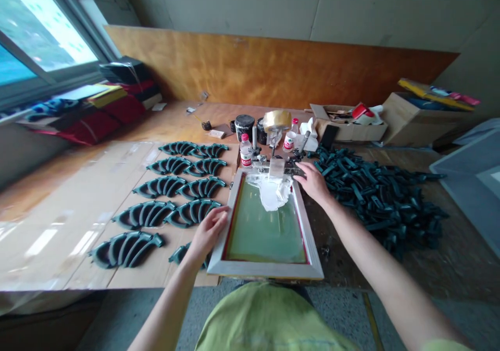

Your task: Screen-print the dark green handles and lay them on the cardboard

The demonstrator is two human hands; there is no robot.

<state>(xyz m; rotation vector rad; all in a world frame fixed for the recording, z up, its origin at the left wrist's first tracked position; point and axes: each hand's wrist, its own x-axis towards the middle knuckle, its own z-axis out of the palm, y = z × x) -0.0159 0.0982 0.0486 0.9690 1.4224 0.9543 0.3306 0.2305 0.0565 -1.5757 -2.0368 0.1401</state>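
Observation:
A silk-screen frame [313, 247] with a metal rim and a green mesh lies flat before me. White ink [273, 195] is spread over the far part of the mesh, below a squeegee [277, 167]. My left hand [210, 231] is closed at the frame's left rail, fingertips against the edge; what lies under the fingers is hidden. My right hand [313, 183] is beside the frame's far right corner, its fingers stretched out and apart, near the metal clamp [295, 159]. It holds nothing that I can see.
Curved dark green parts [158, 187] lie in rows on cardboard [78, 210] to the left. A heap of similar parts [375, 195] is at right. Behind the frame stand bottles [246, 152], a black tub [244, 127] and a tape roll [277, 120]. Cardboard boxes [414, 119] sit back right.

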